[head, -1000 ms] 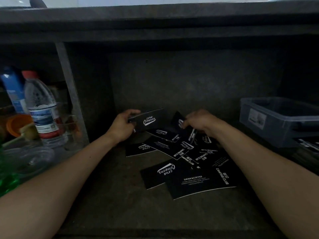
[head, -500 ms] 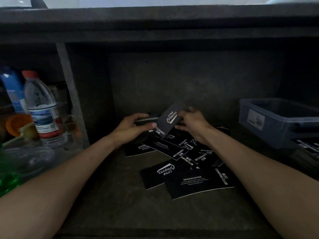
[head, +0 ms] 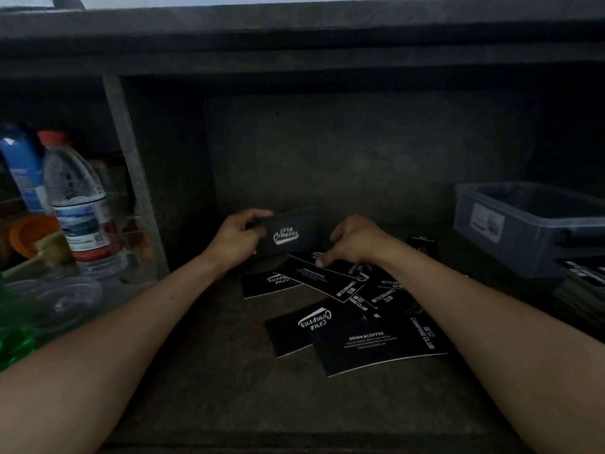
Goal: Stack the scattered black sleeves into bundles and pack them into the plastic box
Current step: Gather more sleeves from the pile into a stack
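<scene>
My left hand [head: 236,238] grips a small bundle of black sleeves [head: 289,235] by its left end and holds it upright above the shelf floor. Just right of the bundle, my right hand [head: 358,240] has loosely curled fingers and I see no sleeve in it; its thumb points down at the pile. Several loose black sleeves [head: 376,345] with white print lie scattered and overlapping below both hands. The grey plastic box [head: 491,194] stands at the right.
More black sleeves [head: 582,276] are stacked in front of the box. Beyond a metal post [head: 131,178] on the left stand a water bottle [head: 78,204], a blue carton [head: 19,165], an orange cup [head: 29,234] and a glass bowl [head: 55,299]. A low dark shelf top hangs overhead.
My right hand lifted a sleeve from the pile, brought it to the left hand's bundle and let it go. The bundle now stands squared in my left hand.
</scene>
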`<state>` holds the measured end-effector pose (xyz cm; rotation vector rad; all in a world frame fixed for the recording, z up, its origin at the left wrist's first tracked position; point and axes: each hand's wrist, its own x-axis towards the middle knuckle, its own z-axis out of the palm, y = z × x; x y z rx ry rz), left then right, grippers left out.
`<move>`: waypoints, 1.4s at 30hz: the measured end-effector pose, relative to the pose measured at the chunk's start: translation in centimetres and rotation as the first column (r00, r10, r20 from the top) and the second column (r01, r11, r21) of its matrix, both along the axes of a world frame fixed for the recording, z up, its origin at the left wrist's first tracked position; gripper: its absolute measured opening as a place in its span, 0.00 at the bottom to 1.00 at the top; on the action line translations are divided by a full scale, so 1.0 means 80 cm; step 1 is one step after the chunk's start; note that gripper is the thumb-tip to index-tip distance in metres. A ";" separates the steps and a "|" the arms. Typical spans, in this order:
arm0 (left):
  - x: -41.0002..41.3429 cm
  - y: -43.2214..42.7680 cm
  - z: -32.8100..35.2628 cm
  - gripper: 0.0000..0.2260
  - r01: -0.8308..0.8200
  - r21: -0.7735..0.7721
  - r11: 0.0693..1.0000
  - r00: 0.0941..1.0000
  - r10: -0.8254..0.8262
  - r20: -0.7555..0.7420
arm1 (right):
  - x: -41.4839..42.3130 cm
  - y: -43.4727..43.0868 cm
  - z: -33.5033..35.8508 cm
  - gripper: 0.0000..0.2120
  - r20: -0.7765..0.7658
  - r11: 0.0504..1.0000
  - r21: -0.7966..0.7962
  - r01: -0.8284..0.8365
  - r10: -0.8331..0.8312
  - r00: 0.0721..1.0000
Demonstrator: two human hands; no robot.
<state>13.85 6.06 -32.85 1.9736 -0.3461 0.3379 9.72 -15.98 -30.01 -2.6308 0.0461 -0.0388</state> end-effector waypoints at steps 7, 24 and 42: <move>-0.001 -0.001 -0.002 0.15 0.005 0.041 0.999 1.000 -0.006 0.022 | 0.000 -0.049 0.020 0.10 -0.067 0.866 0.476 0.154 -0.139 0.988; -0.011 -0.002 -0.003 0.15 0.103 0.056 0.993 0.994 -0.105 0.028 | 0.002 -0.009 -0.013 0.18 0.235 0.999 0.050 0.018 -0.029 0.971; -0.012 -0.007 0.005 0.13 0.094 -0.106 0.990 0.989 -0.106 -0.105 | -0.016 -0.027 0.022 0.05 -0.163 0.741 0.654 0.153 -0.060 0.985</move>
